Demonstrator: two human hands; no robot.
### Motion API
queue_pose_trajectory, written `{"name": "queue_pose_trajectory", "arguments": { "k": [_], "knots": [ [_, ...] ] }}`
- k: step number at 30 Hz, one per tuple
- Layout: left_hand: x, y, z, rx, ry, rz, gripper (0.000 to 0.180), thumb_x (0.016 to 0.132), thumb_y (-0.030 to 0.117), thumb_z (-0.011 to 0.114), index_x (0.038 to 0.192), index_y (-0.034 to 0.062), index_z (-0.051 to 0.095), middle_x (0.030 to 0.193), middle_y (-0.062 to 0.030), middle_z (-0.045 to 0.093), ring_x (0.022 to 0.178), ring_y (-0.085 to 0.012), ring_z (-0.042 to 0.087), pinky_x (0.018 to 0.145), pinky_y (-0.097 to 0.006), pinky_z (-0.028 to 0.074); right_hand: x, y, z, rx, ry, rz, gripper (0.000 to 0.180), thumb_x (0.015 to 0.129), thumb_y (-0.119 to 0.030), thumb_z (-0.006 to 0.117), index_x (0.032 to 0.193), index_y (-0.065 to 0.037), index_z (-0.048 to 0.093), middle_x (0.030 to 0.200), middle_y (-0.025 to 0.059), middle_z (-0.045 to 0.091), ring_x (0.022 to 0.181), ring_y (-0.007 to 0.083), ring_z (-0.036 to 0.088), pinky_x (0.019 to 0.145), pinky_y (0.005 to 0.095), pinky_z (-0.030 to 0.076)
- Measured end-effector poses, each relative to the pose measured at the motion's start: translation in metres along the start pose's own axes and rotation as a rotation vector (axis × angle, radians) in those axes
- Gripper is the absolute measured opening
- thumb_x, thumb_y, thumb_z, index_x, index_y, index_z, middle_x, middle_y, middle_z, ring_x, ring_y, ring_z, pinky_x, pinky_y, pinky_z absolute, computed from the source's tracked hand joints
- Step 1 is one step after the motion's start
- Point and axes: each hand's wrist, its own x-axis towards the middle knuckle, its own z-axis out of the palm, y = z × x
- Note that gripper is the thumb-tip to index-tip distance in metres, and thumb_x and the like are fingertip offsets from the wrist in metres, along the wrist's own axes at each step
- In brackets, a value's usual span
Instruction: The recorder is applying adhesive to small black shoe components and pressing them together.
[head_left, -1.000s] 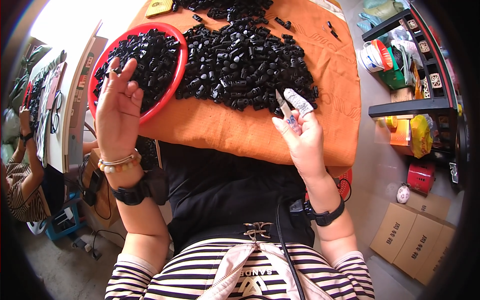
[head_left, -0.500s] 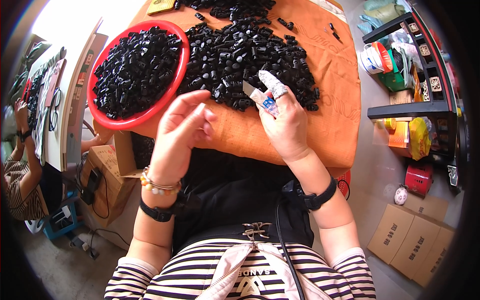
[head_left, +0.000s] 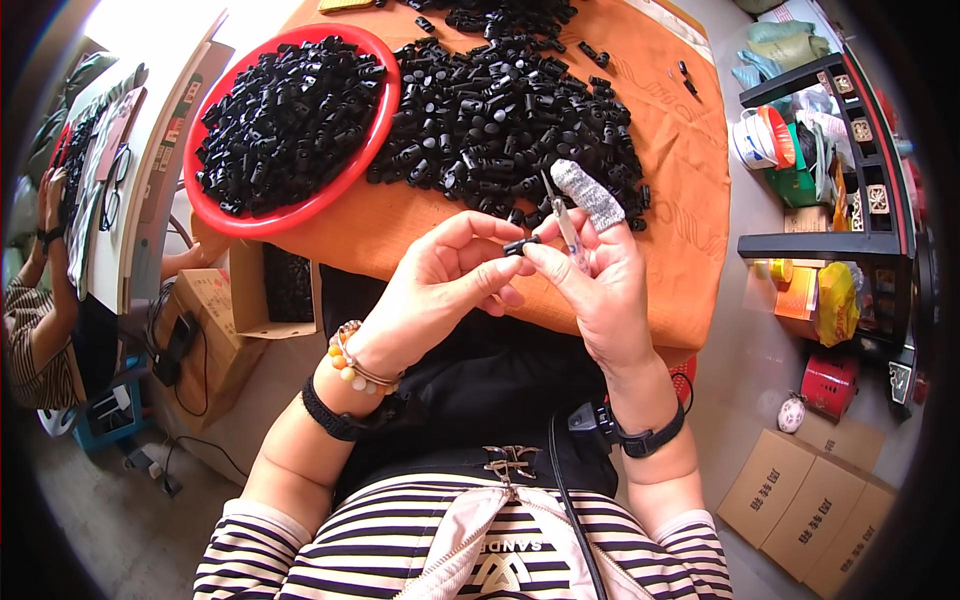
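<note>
In front of my body, at the table's near edge, my two hands meet. My left hand (head_left: 450, 285) pinches a small black plastic part (head_left: 519, 246) between thumb and fingertips. My right hand (head_left: 605, 280) is closed around a knife blade (head_left: 564, 222) with a wrapped grip, its tip pointing up and away. The right thumb tip touches or nearly touches the black part. A grey knitted finger sleeve (head_left: 590, 195) covers the right index finger, which is stretched out. Just beyond lies a heap of similar black parts (head_left: 500, 120) on an orange cloth (head_left: 680, 140).
A red basin (head_left: 392, 95) full of black parts stands on the cloth at left. An open cardboard box (head_left: 265, 328) sits below it. At right are a black shelf (head_left: 830, 247) and flat cartons (head_left: 800, 500). Another person's arm (head_left: 60, 290) shows at far left.
My left hand has moved right and now holds a small black part. My right hand has turned, bringing its thumb to the part, with the blade more upright. The view has shifted slightly.
</note>
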Motion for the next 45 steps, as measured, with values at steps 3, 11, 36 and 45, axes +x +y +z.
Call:
{"name": "queue_pose_trajectory", "arguments": {
  "k": [3,11,36,45],
  "knots": [
    [-0.001,0.001,-0.001,0.005,-0.036,0.025,0.026,0.091,0.015,0.054,0.114,0.0015,0.051,0.098,-0.0089,0.063,0.078,-0.0114,0.062,0.067,-0.024,0.051,-0.002,0.001,0.002,0.002,-0.002,-0.032,0.052,0.084,0.006,0.057,0.131,-0.001,0.037,0.100,0.0055,0.053,0.086,0.0097,0.058,0.074,0.0211,0.051],
    [-0.004,0.003,-0.010,-0.311,-0.218,-0.095,0.019,0.095,0.020,0.046,0.110,0.0077,0.049,0.087,-0.0054,0.059,0.070,-0.0100,0.058,0.062,-0.022,0.049,-0.005,-0.006,0.004,0.039,-0.067,-0.038,0.049,0.083,0.007,0.057,0.129,-0.002,0.040,0.100,0.0060,0.055,0.084,0.0092,0.058,0.073,0.0221,0.051],
    [-0.007,0.008,-0.003,-0.454,-0.081,-0.032,0.023,0.096,0.021,0.045,0.114,0.0065,0.048,0.083,-0.0005,0.053,0.068,-0.0073,0.052,0.059,-0.021,0.044,-0.022,0.000,0.011,-0.325,-0.006,-0.166,0.028,0.083,-0.006,0.064,0.109,0.002,0.058,0.086,0.0049,0.063,0.074,0.0050,0.056,0.065,0.0206,0.047],
    [-0.007,0.008,0.000,-0.432,-0.015,-0.039,0.018,0.096,0.019,0.044,0.110,0.0099,0.050,0.071,0.0013,0.055,0.059,-0.0075,0.051,0.054,-0.020,0.039,-0.023,-0.002,0.012,-0.360,-0.010,-0.174,0.029,0.083,-0.007,0.064,0.111,0.001,0.058,0.084,0.0040,0.064,0.070,0.0040,0.054,0.061,0.0201,0.046]
  ]
}}
